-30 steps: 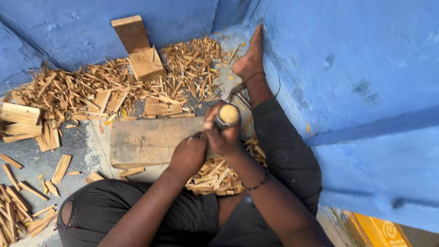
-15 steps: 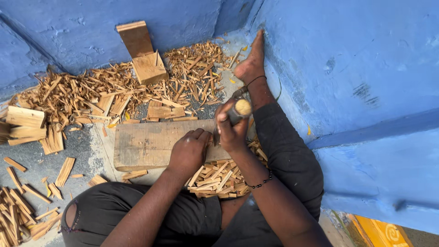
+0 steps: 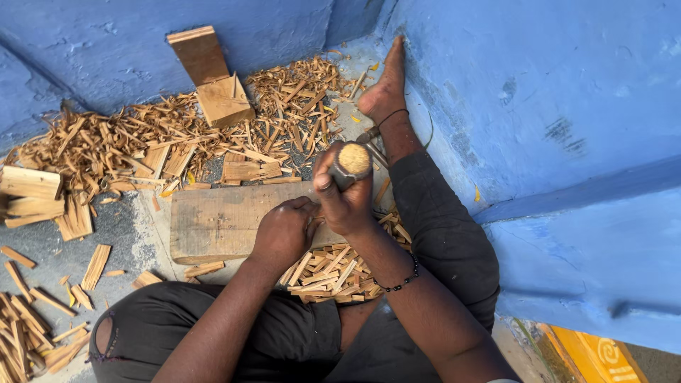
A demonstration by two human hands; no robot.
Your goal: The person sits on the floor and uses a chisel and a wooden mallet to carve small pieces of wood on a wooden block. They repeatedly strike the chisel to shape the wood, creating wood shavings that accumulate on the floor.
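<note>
My right hand [image 3: 345, 201] grips a round wooden handle [image 3: 352, 162] whose pale cut end faces the camera. It hovers over the right end of a flat wooden board [image 3: 220, 221] lying on the floor. My left hand [image 3: 286, 230] is closed on the board's right edge, just beside the right hand; what it holds is hidden by the fingers. Below both hands lies a pile of short split wood sticks [image 3: 328, 272] against my leg. A black bead bracelet [image 3: 403, 281] circles my right wrist.
Wood chips and splinters [image 3: 142, 138] cover the floor behind the board. Two wood blocks [image 3: 211, 74] lean on the blue wall. More blocks [image 3: 32, 195] and sticks [image 3: 35, 333] lie at the left. My bare foot [image 3: 383, 89] rests by the blue wall on the right.
The right hand with the wooden handle has dropped slightly toward the board. The left hand has stayed at the board's right edge.
</note>
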